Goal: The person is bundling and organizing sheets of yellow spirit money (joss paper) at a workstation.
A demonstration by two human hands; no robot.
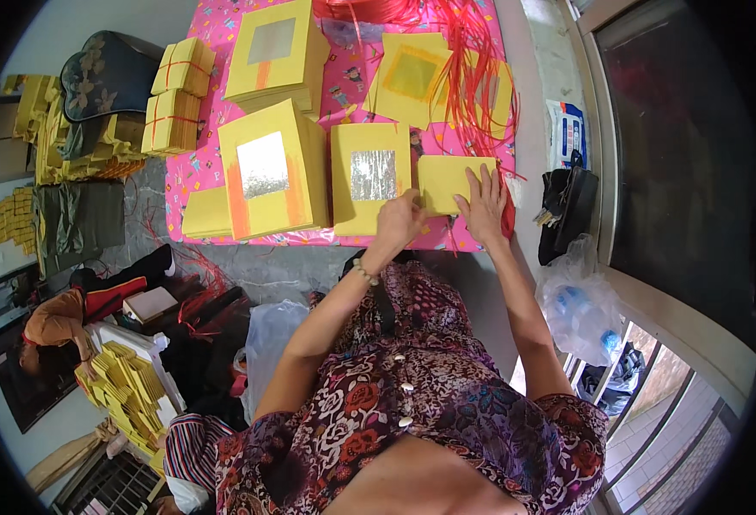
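At the table's near edge lies a folded yellow paper [443, 178]. My left hand [400, 220] has its fingers curled together at the lower left corner of that paper, pinching the edge. My right hand [484, 206] rests on the paper's right part, fingers stretched and apart. Just left of it is a yellow sheet with a silver foil square [372, 176], close to my left fingers. Farther left stands a thick stack of yellow paper [262, 172], its top sheet bearing a silver square and orange strips.
Another tall yellow stack [276, 53] sits behind, with red-tied bundles [176, 94] to its left. Red strings [474, 64] trail over loose yellow sheets [406, 79] on the pink patterned tablecloth [344, 86]. At lower left a person [56, 318] bends over piled yellow papers [125, 386].
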